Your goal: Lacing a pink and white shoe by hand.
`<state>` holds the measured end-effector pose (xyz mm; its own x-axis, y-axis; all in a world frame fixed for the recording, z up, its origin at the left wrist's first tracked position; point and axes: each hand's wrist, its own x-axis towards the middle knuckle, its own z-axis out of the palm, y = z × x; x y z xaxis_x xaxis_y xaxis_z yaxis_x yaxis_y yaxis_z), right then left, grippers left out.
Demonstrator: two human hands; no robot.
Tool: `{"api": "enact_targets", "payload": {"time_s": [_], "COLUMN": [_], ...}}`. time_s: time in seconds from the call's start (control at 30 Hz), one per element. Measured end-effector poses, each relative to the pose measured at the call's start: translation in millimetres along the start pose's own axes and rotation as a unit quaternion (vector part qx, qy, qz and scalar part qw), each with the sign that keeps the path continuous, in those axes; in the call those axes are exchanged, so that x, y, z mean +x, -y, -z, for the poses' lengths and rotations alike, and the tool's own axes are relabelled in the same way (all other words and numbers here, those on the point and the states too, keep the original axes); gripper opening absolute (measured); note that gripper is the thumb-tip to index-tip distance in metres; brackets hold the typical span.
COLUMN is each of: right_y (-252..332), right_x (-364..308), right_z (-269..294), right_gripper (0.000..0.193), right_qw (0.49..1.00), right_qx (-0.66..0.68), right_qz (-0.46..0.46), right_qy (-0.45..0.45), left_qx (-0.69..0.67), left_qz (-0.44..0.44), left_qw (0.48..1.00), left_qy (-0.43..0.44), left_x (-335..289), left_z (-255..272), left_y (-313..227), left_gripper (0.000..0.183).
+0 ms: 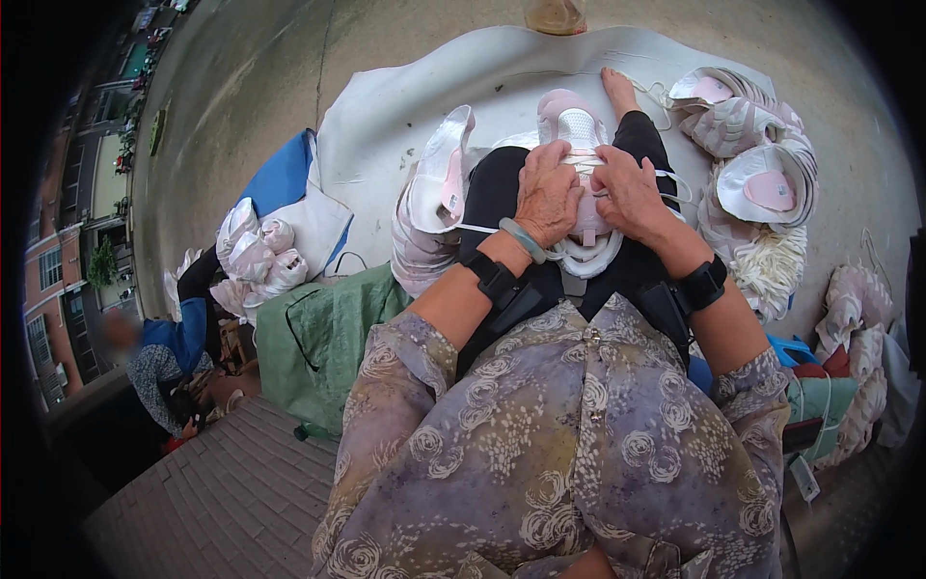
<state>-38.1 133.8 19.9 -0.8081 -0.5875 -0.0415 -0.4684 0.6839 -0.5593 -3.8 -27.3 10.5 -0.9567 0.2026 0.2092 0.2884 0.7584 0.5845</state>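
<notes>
A pink and white sneaker rests on my lap, toe pointing away from me. My left hand bends over the left side of its lacing, fingers curled down and pinching the white shoelace. From the other side my right hand closes on the lacing too, thumb and fingertips together. The pink tongue shows between my hands. One loose lace end trails left past my left wrist, another loops out right of my right hand. My fingertips partly hide the eyelets.
Stacked pink and white shoe uppers stand left of my legs. More nested uppers curve along the right, beside a bundle of white laces. A white sheet covers the ground ahead. A green sack lies left, near another seated person.
</notes>
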Motion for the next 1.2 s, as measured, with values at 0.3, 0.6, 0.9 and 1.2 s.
{"api": "enact_targets", "payload": {"time_s": [0.3, 0.6, 0.9, 1.2], "right_y": [-19.9, -16.0, -17.9, -12.4], "right_x": [-18.0, -7.9, -5.1, 2.8], "right_z": [15.1, -1.2, -2.6, -0.6], "right_gripper": [0.015, 0.008, 0.01, 0.014], "right_qw": [0.978, 0.93, 0.85, 0.923], "right_qx": [0.002, 0.211, 0.456, 0.336], "right_qz": [0.03, -0.033, -0.09, -0.086], "right_qy": [-0.208, -0.3, -0.249, -0.165], "left_qx": [0.088, 0.254, 0.214, 0.301], "left_qz": [0.047, 0.099, -0.152, -0.104], "left_qw": [0.99, 0.962, 0.964, 0.948], "left_qy": [-0.104, 0.003, 0.046, 0.008], "left_x": [-27.4, -50.6, -0.2, -16.2], "left_z": [79.8, 107.7, 39.9, 83.9], "left_y": [19.0, 44.1, 13.5, 29.7], "left_gripper": [0.008, 0.021, 0.007, 0.001]}}
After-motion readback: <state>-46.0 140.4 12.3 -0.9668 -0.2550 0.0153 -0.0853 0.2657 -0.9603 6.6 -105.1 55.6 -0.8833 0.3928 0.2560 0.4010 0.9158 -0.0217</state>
